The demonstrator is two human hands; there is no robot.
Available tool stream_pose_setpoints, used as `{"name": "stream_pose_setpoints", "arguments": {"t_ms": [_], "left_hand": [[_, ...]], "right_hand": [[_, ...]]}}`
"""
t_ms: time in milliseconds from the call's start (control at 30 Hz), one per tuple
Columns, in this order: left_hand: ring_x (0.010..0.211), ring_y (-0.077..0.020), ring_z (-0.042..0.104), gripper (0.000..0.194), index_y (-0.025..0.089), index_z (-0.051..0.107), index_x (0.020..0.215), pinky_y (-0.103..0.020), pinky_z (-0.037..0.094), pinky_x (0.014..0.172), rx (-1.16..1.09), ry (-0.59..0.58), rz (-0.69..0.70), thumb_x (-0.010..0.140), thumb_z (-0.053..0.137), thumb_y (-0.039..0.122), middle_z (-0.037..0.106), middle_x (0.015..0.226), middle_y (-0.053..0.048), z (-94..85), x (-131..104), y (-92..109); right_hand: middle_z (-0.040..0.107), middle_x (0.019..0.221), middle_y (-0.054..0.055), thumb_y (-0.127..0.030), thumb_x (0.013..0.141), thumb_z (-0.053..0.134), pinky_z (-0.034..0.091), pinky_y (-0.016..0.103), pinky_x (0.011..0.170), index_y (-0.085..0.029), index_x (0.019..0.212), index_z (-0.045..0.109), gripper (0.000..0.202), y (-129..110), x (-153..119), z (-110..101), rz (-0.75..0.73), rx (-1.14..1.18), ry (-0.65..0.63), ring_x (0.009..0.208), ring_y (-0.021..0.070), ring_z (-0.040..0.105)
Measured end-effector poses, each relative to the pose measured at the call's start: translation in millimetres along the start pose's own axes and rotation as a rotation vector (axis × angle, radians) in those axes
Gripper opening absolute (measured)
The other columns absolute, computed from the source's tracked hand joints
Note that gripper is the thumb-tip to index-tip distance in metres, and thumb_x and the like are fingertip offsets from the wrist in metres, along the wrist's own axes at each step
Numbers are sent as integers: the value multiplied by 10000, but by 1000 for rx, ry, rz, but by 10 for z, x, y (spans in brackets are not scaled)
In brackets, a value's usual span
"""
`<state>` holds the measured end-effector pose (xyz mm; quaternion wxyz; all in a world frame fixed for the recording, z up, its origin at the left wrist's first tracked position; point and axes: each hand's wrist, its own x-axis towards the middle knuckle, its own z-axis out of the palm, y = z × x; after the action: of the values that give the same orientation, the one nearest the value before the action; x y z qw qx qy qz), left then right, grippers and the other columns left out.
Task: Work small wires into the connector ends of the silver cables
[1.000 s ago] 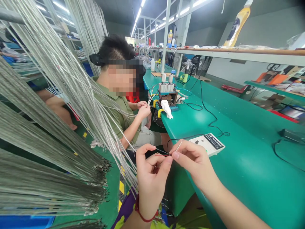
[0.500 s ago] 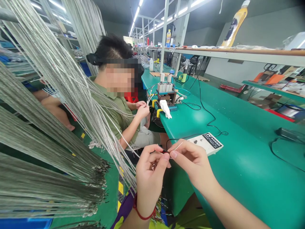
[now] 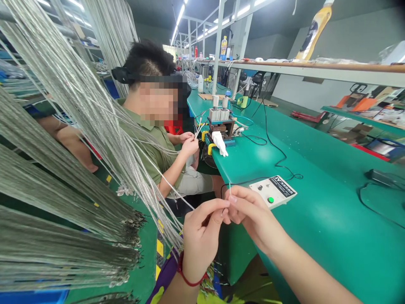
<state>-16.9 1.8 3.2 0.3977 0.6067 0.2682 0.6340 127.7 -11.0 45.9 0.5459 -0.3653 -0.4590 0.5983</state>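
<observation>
My left hand (image 3: 202,238) is closed in a pinch, its fingertips against those of my right hand; a short dark bit of wire shows between its thumb and finger. My right hand (image 3: 253,213) pinches a thin white wire (image 3: 230,188), whose end stands upright above the fingertips. Most of the wire is hidden by my fingers. Just behind my right hand, a white control box (image 3: 283,192) with a green button lies on the green bench (image 3: 316,240). Long braided cables (image 3: 148,185) hang down to the left of my hands.
A co-worker (image 3: 145,147) sits ahead on the left, holding white cables. A small press machine (image 3: 221,122) with a white glove (image 3: 219,143) stands at the bench edge. Black cords run over the bench. A shelf (image 3: 300,69) carries a yellow bottle (image 3: 314,31).
The white wire has swung from slanting right to upright. My right hand has turned and moved slightly left, uncovering the green button. The red and black wires at my left fingertips are now mostly hidden.
</observation>
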Motion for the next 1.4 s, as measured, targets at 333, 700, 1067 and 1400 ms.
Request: {"name": "stream_pose_setpoints", "arguments": {"t_ms": [333, 700, 1067, 1400], "left_hand": [[570, -150, 683, 213, 325, 870, 1032, -251, 545, 582, 25, -171, 152, 1032, 695, 204, 756, 677, -6, -167, 89, -138], [409, -160, 643, 141, 351, 849, 915, -292, 540, 538, -149, -157, 93, 1009, 760, 407, 695, 498, 27, -169, 69, -87], [568, -184, 677, 189, 264, 802, 903, -303, 545, 565, -170, 20, -82, 962, 807, 443, 745, 690, -18, -57, -111, -215], [485, -66, 484, 86, 278, 742, 1038, -187, 412, 524, -368, 34, -184, 1065, 690, 340, 576, 662, 63, 107, -118, -143]], "right_hand": [[350, 504, -87, -440, 924, 705, 115, 295, 507, -161, 838, 721, 293, -69, 21, -94, 123, -92, -25, 500, 95, 218], [441, 470, -90, -496, 761, 898, 339, 284, 534, -201, 961, 833, 362, 141, 51, -116, 166, 181, -276, 471, 112, 367], [598, 488, -47, -430, 653, 1002, 382, 283, 562, -228, 745, 765, 324, 229, 66, 7, 94, 232, -65, 481, 129, 502], [503, 603, -64, -389, 781, 929, 387, 281, 504, -226, 776, 726, 260, 301, 67, 19, -47, 227, 17, 480, 118, 479]]}}
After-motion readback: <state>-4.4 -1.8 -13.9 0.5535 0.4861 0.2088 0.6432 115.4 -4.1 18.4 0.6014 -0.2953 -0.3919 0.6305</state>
